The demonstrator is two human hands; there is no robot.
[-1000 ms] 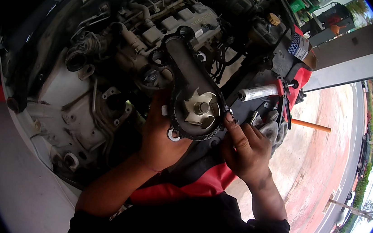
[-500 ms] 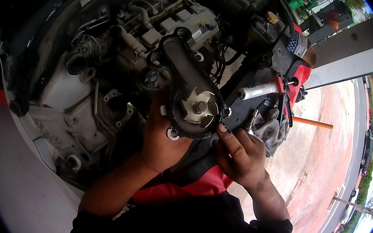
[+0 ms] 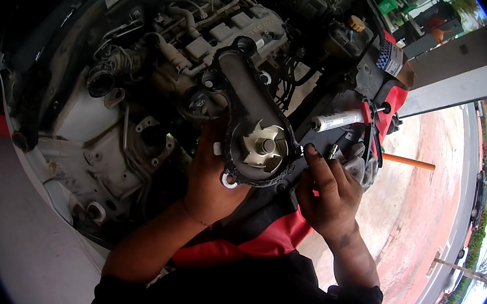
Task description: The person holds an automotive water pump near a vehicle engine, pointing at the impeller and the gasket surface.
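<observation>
My left hand point(image 3: 211, 187) grips a black metal water pump housing point(image 3: 244, 93) from beneath, its pale bladed impeller point(image 3: 265, 145) facing up. Dark, uneven material lines the housing's rim. Just right of that rim is my right hand point(image 3: 331, 194), index finger raised with a blackened tip, other fingers curled; whether they hold anything is hidden. Beyond it are a silver metal tool point(image 3: 333, 151), crumpled grey gloves point(image 3: 362, 167) and a white cartridge in a sealant gun point(image 3: 337, 120).
An open engine bay with engine point(image 3: 242, 24), hose point(image 3: 99, 82) and reservoir point(image 3: 344, 38) surrounds the hands. A red-black fender cover point(image 3: 264, 240), a small box point(image 3: 391, 58) and an orange handle point(image 3: 408, 162) lie right. A white beam point(image 3: 458, 85), pavement and road are beyond.
My right finger moved down-left along the housing's rim, then back right, ending just off the rim. The housing in my left hand shifted slightly right and down.
</observation>
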